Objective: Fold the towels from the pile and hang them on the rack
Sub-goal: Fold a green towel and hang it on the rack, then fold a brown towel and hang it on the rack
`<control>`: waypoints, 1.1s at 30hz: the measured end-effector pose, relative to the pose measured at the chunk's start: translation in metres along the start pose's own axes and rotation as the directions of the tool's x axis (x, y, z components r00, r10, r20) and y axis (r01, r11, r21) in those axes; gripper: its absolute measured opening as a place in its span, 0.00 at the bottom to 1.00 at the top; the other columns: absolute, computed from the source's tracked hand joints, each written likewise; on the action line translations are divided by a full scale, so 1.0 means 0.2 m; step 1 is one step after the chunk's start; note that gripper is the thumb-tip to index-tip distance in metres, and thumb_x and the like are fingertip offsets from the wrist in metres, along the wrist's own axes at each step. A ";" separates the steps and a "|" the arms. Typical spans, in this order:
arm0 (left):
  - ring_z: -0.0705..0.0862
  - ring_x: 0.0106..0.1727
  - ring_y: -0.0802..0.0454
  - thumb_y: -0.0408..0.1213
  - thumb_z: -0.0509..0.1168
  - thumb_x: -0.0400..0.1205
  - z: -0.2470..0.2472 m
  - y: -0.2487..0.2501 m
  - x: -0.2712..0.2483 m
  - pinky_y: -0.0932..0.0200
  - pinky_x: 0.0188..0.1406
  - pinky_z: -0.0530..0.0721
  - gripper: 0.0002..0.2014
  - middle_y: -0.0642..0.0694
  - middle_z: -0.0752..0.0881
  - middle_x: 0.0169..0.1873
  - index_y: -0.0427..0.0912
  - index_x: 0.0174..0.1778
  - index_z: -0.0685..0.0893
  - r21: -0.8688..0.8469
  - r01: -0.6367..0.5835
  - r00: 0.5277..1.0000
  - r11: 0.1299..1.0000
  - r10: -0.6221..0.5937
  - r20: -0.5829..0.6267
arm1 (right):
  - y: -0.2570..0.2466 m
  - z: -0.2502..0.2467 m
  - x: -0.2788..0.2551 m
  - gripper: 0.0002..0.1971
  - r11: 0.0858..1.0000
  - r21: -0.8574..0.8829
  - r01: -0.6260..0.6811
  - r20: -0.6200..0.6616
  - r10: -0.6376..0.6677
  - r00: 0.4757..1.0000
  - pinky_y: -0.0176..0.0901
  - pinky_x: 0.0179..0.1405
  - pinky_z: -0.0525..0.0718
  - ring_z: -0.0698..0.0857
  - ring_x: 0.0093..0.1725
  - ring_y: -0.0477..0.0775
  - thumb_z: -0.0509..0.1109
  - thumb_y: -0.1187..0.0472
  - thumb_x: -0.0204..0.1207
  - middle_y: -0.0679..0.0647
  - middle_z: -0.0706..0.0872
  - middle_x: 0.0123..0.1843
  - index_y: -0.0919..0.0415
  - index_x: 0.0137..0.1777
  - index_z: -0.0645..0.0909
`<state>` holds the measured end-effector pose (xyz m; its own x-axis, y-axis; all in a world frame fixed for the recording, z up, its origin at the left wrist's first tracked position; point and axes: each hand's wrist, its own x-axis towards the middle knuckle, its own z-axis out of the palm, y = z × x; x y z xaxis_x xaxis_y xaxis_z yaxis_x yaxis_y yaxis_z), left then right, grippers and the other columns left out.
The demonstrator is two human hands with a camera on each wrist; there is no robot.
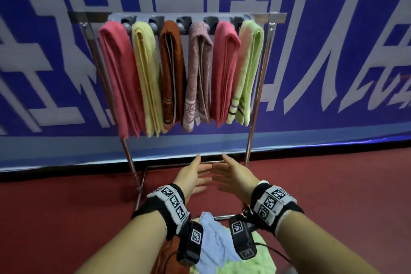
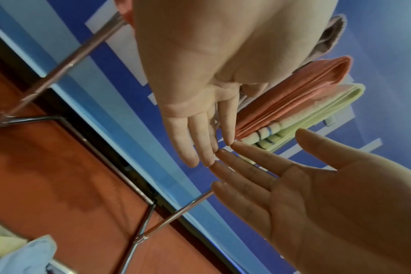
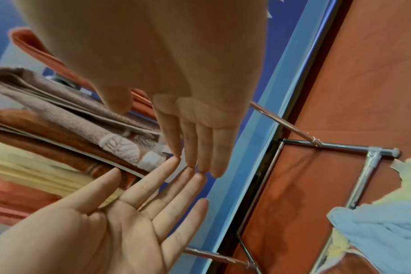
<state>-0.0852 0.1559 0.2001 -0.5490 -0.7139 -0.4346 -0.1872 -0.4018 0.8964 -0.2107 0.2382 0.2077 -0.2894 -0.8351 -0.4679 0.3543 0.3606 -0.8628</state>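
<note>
Fingers (image 2: 182,142) straight, empty, tip to tip.

The head camera looks forward and down from well back: the whole rack (image 1: 258,95) stands far off against the blue banner (image 1: 333,51), with the left hand (image 1: 193,176) and right hand (image 1: 235,176) near. Each wrist camera sits tight behind its own palm, rolled sideways, facing the other hand. All three share the hands, the rack's foot and the hung towels (image 1: 173,73).

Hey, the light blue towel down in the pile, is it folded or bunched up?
Bunched up, not folded: the light blue towel lies in loose wrinkles atop the pile, showing no flat, squared edges.
</note>
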 end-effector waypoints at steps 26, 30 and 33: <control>0.83 0.60 0.41 0.55 0.46 0.92 -0.24 -1.13 0.81 0.46 0.65 0.79 0.30 0.37 0.84 0.68 0.35 0.67 0.84 0.068 0.445 0.892 0.893 -0.437 -0.113 | 1.13 -0.34 0.87 0.24 0.890 0.066 -0.451 -0.240 0.453 0.859 0.43 0.39 0.82 0.85 0.39 0.55 0.59 0.41 0.87 0.56 0.88 0.44 0.61 0.54 0.85; 0.84 0.55 0.45 0.54 0.46 0.92 -0.29 -1.32 0.89 0.55 0.50 0.80 0.29 0.39 0.85 0.60 0.34 0.66 0.84 0.075 0.501 0.859 0.862 -0.485 -0.163 | 1.33 -0.26 1.00 0.23 0.807 0.139 -0.573 -0.128 0.589 0.798 0.37 0.23 0.76 0.80 0.25 0.49 0.60 0.37 0.85 0.52 0.80 0.37 0.55 0.39 0.77; 0.87 0.52 0.44 0.56 0.50 0.91 -0.36 -1.44 0.92 0.49 0.54 0.87 0.27 0.40 0.88 0.60 0.40 0.56 0.88 0.130 0.516 0.846 0.847 -0.479 -0.236 | 1.41 -0.20 1.05 0.25 0.746 0.184 -0.640 -0.050 0.657 0.752 0.41 0.34 0.78 0.82 0.34 0.53 0.57 0.36 0.87 0.53 0.82 0.41 0.57 0.43 0.78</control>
<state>-0.0737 0.0994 -0.1436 -0.1827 -0.5466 -0.8173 -0.5478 -0.6337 0.5462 -0.2076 0.1812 -0.1424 -0.0291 -0.3703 -0.9285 0.6133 0.7269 -0.3091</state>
